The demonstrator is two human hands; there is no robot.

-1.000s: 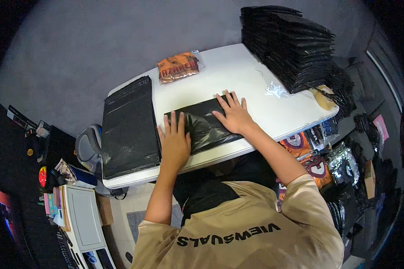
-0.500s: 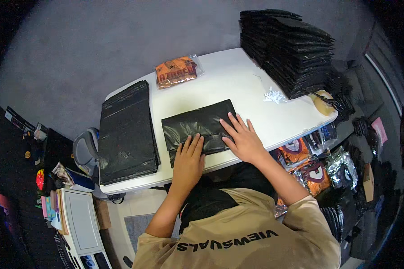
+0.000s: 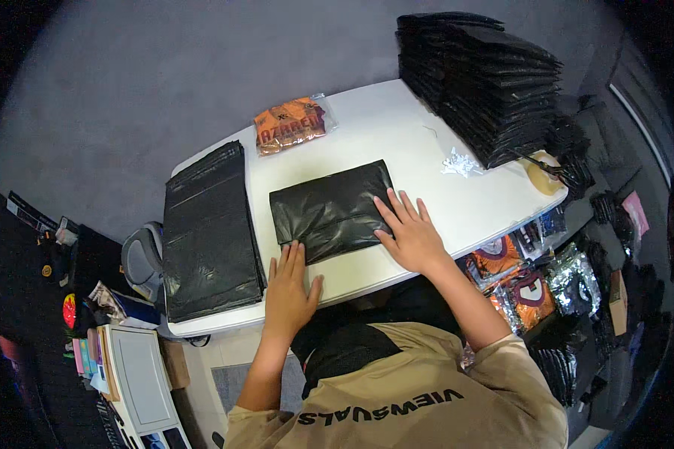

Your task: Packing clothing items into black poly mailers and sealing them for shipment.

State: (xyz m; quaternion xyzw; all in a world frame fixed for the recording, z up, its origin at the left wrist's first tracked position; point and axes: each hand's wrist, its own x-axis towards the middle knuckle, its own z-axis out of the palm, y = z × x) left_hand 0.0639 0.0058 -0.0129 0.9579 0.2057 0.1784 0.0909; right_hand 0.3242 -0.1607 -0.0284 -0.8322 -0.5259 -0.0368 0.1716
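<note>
A black plastic mailing bag, folded over into a flat packet, lies on the white table in front of me. My left hand rests with stretched fingers at its lower left corner, fingertips touching the edge. On the packet's right edge lie the spread fingers of my right hand, palm over the table. To the left is a flat stack of black plastic bags. Beyond the packet sits an orange garment in a clear bag.
A tall pile of filled black packets stands at the far right of the white table. Near it are small white scraps and a tape roll. Bagged garments lie below the right edge. A grey chair stands left.
My left hand has slid left and toward me, off the packet's middle to its lower left corner. The loose lower edge now lies folded in. My right hand stays at the right edge.
</note>
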